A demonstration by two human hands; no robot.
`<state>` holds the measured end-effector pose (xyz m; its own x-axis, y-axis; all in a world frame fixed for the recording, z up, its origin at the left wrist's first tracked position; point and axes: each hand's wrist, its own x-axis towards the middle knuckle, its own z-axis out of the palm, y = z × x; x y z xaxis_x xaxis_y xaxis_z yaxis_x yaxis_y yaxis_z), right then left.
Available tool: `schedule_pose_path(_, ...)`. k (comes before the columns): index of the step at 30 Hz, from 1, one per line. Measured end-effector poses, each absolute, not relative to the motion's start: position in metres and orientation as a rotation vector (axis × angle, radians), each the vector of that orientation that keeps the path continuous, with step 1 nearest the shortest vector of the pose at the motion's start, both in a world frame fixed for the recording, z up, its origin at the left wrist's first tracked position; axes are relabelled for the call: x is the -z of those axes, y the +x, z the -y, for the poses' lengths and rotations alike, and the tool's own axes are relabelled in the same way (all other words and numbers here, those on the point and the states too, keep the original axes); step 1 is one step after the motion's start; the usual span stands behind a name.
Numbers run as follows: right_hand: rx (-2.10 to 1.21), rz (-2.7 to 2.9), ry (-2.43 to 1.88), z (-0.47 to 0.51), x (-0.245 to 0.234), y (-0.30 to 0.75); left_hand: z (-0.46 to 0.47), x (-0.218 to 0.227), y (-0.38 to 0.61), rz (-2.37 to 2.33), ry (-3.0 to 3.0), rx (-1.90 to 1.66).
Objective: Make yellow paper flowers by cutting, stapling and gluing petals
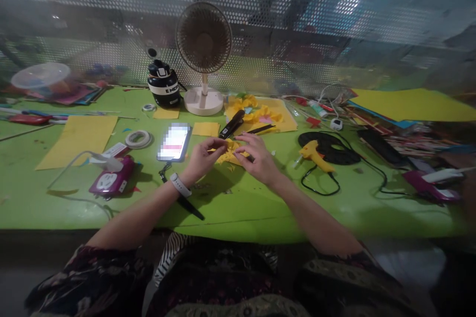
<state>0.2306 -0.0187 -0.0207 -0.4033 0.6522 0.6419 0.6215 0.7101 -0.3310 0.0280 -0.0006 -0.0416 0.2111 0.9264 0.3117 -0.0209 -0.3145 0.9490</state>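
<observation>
Between my hands is a crinkled yellow paper piece (231,151), cut into petal-like shapes, close over the green table. My left hand (204,159), with a white watch on its wrist, pinches the left side of this paper. The fingers of my right hand (260,161) are parted and curved along its right edge, with the fingertips close to the paper. Just behind lie a black stapler (232,125) and dark scissors-like blades (261,129). Yellow paper flowers (256,109) rest on a yellow sheet beyond them.
A phone (173,142), a tape roll (138,139) and a purple power socket (112,177) lie to the left. To the right is a yellow glue gun (316,156) with a black cord. A fan (204,38) and a black bottle (163,85) stand at the back.
</observation>
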Motion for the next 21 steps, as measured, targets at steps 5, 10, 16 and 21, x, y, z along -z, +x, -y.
schedule_pose_path(5,-0.063,2.150,-0.968,0.0185,0.0222,0.2316,-0.0009,0.0420,0.0289,-0.870,1.421,-1.225)
schedule_pose_path(10,-0.103,2.160,-0.975,0.0177,0.0225,0.2325,-0.0004,0.0422,0.0292,-0.828,1.378,-1.187)
schedule_pose_path(16,-0.182,2.136,-0.996,0.0195,0.0193,0.2319,0.0002,0.0415,0.0286,-0.821,1.385,-1.177)
schedule_pose_path(21,-0.226,2.147,-1.006,0.0191,0.0178,0.2326,0.0005,0.0404,0.0284,-0.839,1.457,-1.185)
